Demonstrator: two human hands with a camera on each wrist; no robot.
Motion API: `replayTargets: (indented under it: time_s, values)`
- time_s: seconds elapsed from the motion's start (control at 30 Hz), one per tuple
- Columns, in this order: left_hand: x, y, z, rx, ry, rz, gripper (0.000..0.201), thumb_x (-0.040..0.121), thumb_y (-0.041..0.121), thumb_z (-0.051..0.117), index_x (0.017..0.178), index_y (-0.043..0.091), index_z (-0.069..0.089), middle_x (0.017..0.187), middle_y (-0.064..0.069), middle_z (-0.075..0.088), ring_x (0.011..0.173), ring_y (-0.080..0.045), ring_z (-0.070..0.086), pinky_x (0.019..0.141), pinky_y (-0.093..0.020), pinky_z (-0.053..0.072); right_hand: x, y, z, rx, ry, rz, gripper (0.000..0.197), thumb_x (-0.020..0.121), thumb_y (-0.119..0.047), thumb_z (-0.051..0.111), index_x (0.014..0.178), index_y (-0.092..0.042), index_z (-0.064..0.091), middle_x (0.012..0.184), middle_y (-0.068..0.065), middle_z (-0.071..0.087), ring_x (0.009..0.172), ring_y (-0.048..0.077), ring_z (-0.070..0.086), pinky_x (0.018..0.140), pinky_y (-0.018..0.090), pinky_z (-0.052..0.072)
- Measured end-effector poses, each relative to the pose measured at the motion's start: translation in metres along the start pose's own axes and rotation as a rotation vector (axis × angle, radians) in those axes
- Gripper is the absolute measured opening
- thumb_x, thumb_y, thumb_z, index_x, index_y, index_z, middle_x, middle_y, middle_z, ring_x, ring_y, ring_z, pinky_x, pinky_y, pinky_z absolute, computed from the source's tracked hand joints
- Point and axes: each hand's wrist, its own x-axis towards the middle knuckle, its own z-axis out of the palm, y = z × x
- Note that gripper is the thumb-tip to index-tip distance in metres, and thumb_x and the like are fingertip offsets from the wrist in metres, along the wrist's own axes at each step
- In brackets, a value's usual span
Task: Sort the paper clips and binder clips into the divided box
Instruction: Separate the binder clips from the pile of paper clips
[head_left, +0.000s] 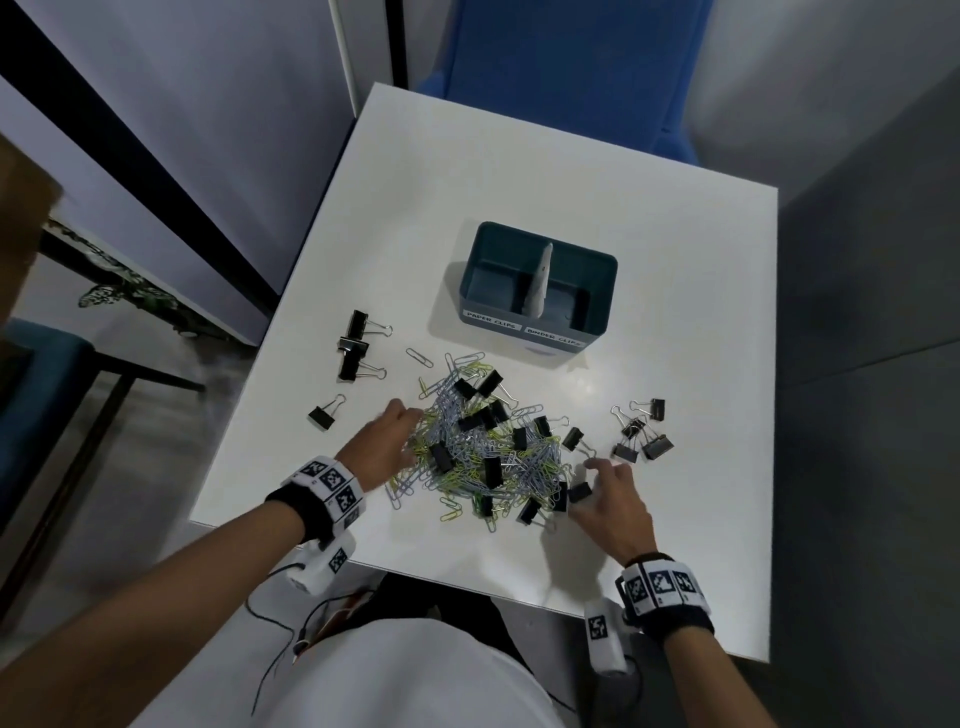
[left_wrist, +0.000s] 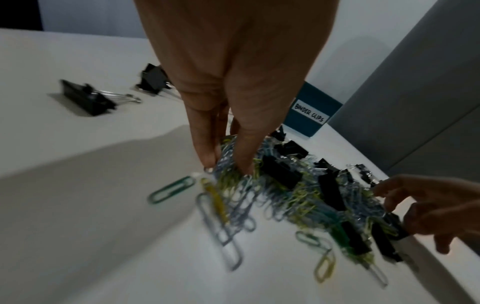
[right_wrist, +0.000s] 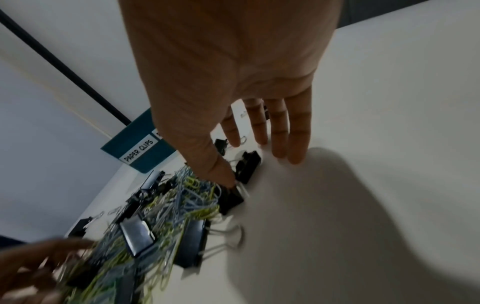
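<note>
Both hands sit at the near edge of the pile (head_left: 483, 452) on the white bench (head_left: 675, 322) — my left hand (head_left: 384, 447) has its fingers (left_wrist: 205, 148) pressed together into the paper clips, my right hand (head_left: 613, 499) has its fingers (right_wrist: 293, 144) spread, thumb touching a black binder clip (head_left: 579, 492). Farther off stands the divided box (head_left: 540, 332), both compartments holding no clips.

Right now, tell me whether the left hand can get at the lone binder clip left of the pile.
Probably yes. The left hand is at the pile's left edge, and the lone binder clip lies just beyond it with only bare table between.
</note>
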Motion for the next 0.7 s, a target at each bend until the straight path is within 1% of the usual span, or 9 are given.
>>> replayTargets:
  time_s: [0.07,0.13,0.23,0.33,0.37,0.43,0.53,0.6,0.7]
  values:
    - [0.006,0.016,0.001,0.051,0.033,0.013,0.048,0.085,0.008,0.065,0.129,0.009,0.044,0.113,-0.009,0.042,0.08,-0.026,0.055,0.067,-0.037,0.047,-0.003,-0.005,0.005,-0.003,0.018,-0.036,0.049,0.077,-0.03,0.072,0.121,-0.027,0.05,0.116,0.005,0.046,0.089,0.03,0.06,0.069,0.036,0.05]
    - [0.011,0.033,0.0,0.162,0.104,0.026,0.04,0.087,0.016,0.065,0.121,0.009,0.046,0.112,-0.01,0.044,0.079,-0.023,0.05,0.06,-0.037,0.047,-0.004,-0.007,0.008,-0.01,0.048,-0.084,0.043,0.078,-0.024,0.072,0.117,-0.023,0.054,0.113,0.007,0.047,0.084,0.03,0.061,0.062,0.032,0.047]
    - [0.021,0.06,0.001,0.258,0.131,0.112,0.045,0.086,0.03,0.066,0.121,0.011,0.045,0.118,-0.007,0.045,0.096,-0.023,0.051,0.066,-0.041,0.053,-0.002,-0.007,0.011,-0.007,0.064,-0.1,0.036,0.078,-0.02,0.074,0.111,-0.021,0.057,0.109,0.007,0.048,0.078,0.03,0.062,0.059,0.029,0.042]
    - [0.032,0.08,0.01,0.29,0.084,0.16,0.05,0.088,0.035,0.063,0.127,0.011,0.044,0.121,-0.006,0.045,0.092,-0.021,0.054,0.062,-0.032,0.049,-0.003,-0.009,0.013,-0.009,0.077,-0.092,0.033,0.076,-0.015,0.074,0.106,-0.017,0.059,0.106,0.008,0.049,0.076,0.033,0.06,0.059,0.029,0.04]
    - [0.035,0.084,0.013,0.3,0.085,0.153,0.049,0.088,0.034,0.062,0.127,0.011,0.044,0.122,-0.007,0.045,0.092,-0.022,0.054,0.061,-0.031,0.048,-0.003,-0.01,0.013,-0.016,0.076,-0.093,0.033,0.076,-0.013,0.073,0.105,-0.016,0.06,0.106,0.008,0.049,0.076,0.033,0.06,0.059,0.029,0.039]
    - [0.04,0.09,0.018,0.305,0.092,0.14,0.047,0.087,0.03,0.065,0.125,0.012,0.043,0.126,-0.01,0.044,0.09,-0.023,0.056,0.062,-0.034,0.051,-0.003,-0.012,0.013,-0.026,0.075,-0.101,0.032,0.076,-0.009,0.071,0.105,-0.013,0.06,0.105,0.009,0.05,0.076,0.033,0.059,0.06,0.029,0.038]
    - [0.046,0.097,0.021,0.298,0.1,0.119,0.042,0.083,0.01,0.067,0.119,0.009,0.047,0.126,-0.012,0.045,0.079,-0.023,0.058,0.062,-0.033,0.052,-0.002,-0.013,0.013,-0.028,0.076,-0.119,0.027,0.078,-0.009,0.069,0.103,-0.01,0.059,0.103,0.009,0.053,0.076,0.032,0.058,0.06,0.03,0.038]
    - [0.049,0.101,0.02,0.291,0.106,0.106,0.037,0.081,-0.001,0.063,0.115,0.006,0.051,0.126,-0.013,0.045,0.07,-0.02,0.055,0.059,-0.029,0.05,-0.002,-0.013,0.011,-0.025,0.072,-0.107,0.025,0.078,-0.012,0.069,0.101,-0.011,0.058,0.101,0.008,0.053,0.076,0.03,0.056,0.061,0.03,0.038]
    - [0.053,0.099,0.018,0.268,0.104,0.117,0.033,0.082,-0.002,0.061,0.113,0.003,0.052,0.128,-0.016,0.044,0.063,-0.016,0.045,0.057,-0.025,0.043,0.0,-0.012,0.004,0.015,0.091,-0.043,0.025,0.078,-0.019,0.071,0.097,-0.013,0.055,0.097,0.002,0.051,0.075,0.023,0.051,0.062,0.029,0.036]
